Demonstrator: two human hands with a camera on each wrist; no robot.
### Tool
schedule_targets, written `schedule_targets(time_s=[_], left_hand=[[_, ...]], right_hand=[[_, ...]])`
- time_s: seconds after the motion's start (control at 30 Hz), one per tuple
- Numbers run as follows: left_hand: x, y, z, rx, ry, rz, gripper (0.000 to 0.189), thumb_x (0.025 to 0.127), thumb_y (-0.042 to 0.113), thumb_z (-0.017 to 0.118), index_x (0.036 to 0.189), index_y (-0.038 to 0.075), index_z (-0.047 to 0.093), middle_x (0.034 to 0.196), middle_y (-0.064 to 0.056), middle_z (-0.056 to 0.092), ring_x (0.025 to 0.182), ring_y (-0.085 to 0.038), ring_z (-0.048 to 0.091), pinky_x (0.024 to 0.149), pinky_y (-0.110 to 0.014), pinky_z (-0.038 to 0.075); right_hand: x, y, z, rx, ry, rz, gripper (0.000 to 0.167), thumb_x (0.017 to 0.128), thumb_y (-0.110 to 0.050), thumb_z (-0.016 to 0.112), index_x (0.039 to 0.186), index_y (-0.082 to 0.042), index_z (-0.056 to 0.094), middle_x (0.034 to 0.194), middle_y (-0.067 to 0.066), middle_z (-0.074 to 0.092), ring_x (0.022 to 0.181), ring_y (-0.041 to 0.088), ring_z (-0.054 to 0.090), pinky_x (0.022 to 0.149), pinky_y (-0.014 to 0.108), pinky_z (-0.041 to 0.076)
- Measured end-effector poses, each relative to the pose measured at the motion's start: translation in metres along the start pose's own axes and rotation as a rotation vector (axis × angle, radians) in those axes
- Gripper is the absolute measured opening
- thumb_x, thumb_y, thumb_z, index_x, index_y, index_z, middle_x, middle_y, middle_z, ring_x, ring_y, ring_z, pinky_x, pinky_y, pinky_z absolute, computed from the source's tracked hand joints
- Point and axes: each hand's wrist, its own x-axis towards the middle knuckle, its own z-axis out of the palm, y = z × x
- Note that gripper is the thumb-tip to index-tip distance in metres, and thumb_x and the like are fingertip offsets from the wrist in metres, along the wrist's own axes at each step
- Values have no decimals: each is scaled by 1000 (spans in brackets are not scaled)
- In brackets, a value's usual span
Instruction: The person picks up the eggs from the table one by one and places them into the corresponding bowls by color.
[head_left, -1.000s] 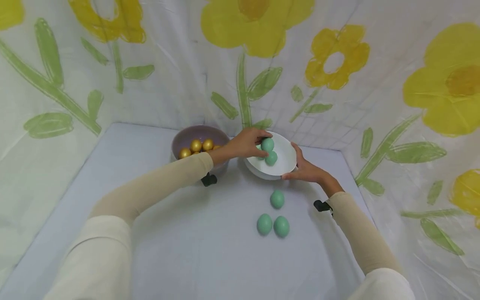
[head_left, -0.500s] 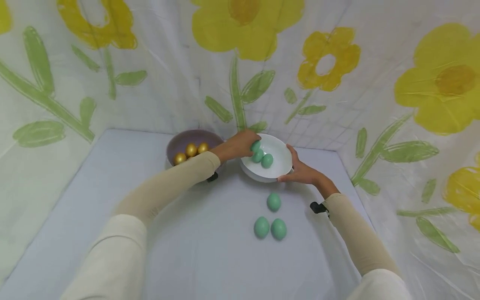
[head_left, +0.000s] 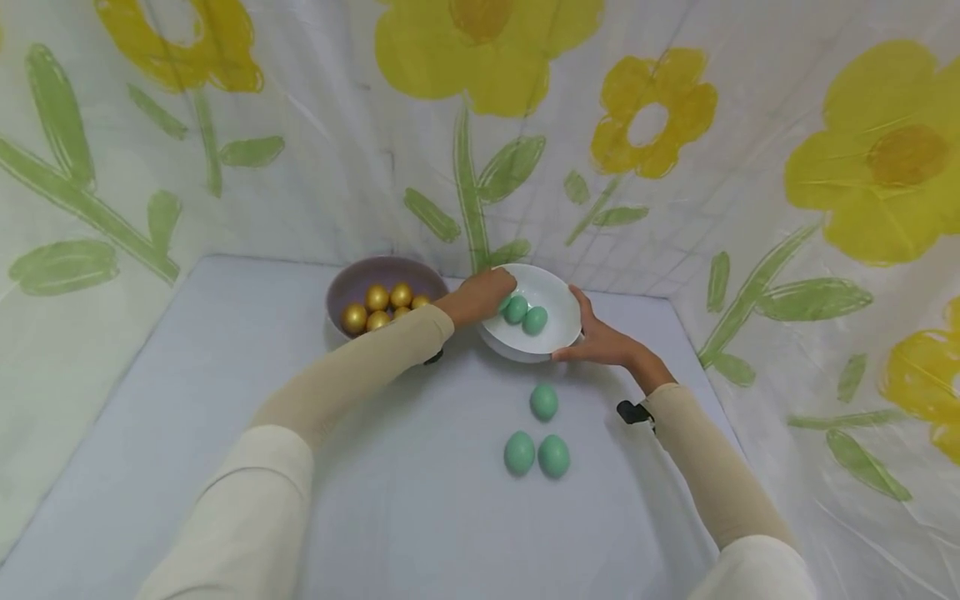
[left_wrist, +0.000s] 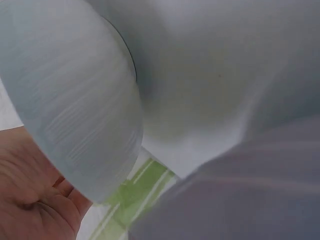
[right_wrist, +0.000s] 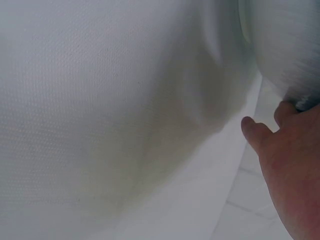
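In the head view, a white bowl point(head_left: 557, 292) stands at the back of the table with green eggs point(head_left: 535, 321) inside. My right hand point(head_left: 600, 337) grips its right side, thumb toward the near rim; the right wrist view shows this hand point(right_wrist: 290, 155) against the bowl's outer wall. My left hand point(head_left: 482, 297) reaches over the left rim, fingers curled down into the bowl beside a partly covered egg point(head_left: 504, 305). In the left wrist view, the bowl wall point(left_wrist: 80, 100) hides the fingertips of this hand point(left_wrist: 30, 185), so I cannot tell whether they pinch an egg.
A purple bowl point(head_left: 352, 287) holding several gold eggs point(head_left: 377, 297) stands to the left, partly behind my left forearm. Three green eggs point(head_left: 543, 402) lie on the pale tablecloth point(head_left: 420, 500) in front of the white bowl. A flower-printed curtain point(head_left: 337, 167) hangs right behind the table.
My left hand has drawn left across the white bowl with a green egg, from the middle to the left rim, its fingers curling further. The right hand keeps its grip. The view has shifted slightly.
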Motion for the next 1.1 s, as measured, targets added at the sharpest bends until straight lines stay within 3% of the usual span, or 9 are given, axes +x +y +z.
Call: schedule_targets(time_s=[0.17,0.4,0.67,0.9,1.1], left_hand=[[6,0,6,20,-11,18,17,107,-2,53,116,0,67,121,-17,68,114,-31,65,100,-41,53],[13,-2,13,23,24,35,15,108,0,53,112,0,68,117,-16,69,110,-30,65,99,-41,52],[16,-1,18,-3,-25,4,14,108,0,53,114,1,66,118,-15,68,108,-28,63,97,-40,52],[18,2,17,40,-67,-22,16,103,-1,64,119,2,66,124,-15,67,114,-28,63,100,-40,53],[16,3,15,22,-50,-35,16,101,-2,67,116,3,67,122,-14,67,111,-26,63,98,-38,54]], right_hand=[[0,1,-1,0,-7,0,139,86,-40,90,165,-33,-24,176,13,-8,161,37,8,125,63,20],[2,-2,-4,20,-2,-4,138,87,-38,90,165,-34,-25,176,12,-8,161,38,9,126,63,19],[1,2,-2,28,-7,11,137,87,-37,90,164,-38,-24,176,10,-10,162,36,7,126,62,18],[0,-1,-2,61,-14,13,138,87,-33,90,164,-37,-24,176,10,-10,162,36,6,126,63,17],[0,-1,-2,49,-11,10,140,86,-34,91,165,-34,-24,176,10,-9,161,36,7,126,63,17]])
